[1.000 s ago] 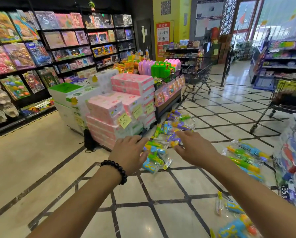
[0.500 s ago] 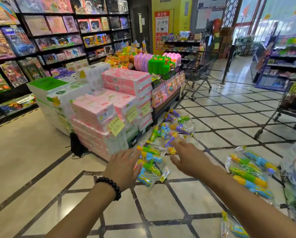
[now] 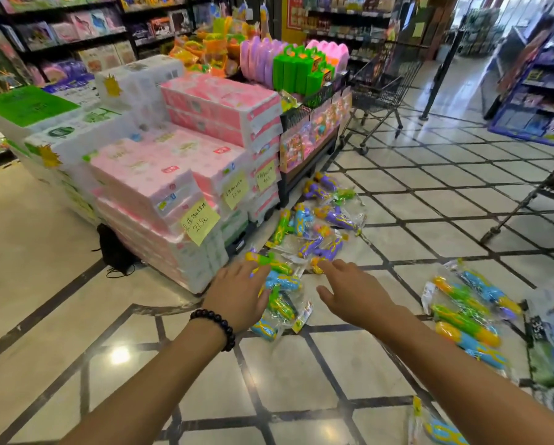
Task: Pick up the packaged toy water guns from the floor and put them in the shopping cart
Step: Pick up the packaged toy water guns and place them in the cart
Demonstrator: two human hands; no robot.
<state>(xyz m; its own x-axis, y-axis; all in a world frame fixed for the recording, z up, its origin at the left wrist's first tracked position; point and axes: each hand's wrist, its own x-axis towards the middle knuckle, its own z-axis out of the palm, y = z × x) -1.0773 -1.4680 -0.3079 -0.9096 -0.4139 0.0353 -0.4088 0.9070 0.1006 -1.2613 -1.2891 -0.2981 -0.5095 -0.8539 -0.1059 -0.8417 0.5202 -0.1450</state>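
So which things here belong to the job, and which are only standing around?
Job:
- water gun packs between the hands
- purple packs further back
- packs at right
- shopping cart
- left hand, right hand, both open

Not job:
- pink tissue packs
- yellow price note
- green toy boxes

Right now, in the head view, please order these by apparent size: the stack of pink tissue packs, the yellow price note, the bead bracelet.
1. stack of pink tissue packs
2. yellow price note
3. bead bracelet

The bracelet is nearer the camera, so places two and three are unsure.

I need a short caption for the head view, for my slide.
Both open hands, left and right, reach toward packaged water guns on the tiled shop floor.
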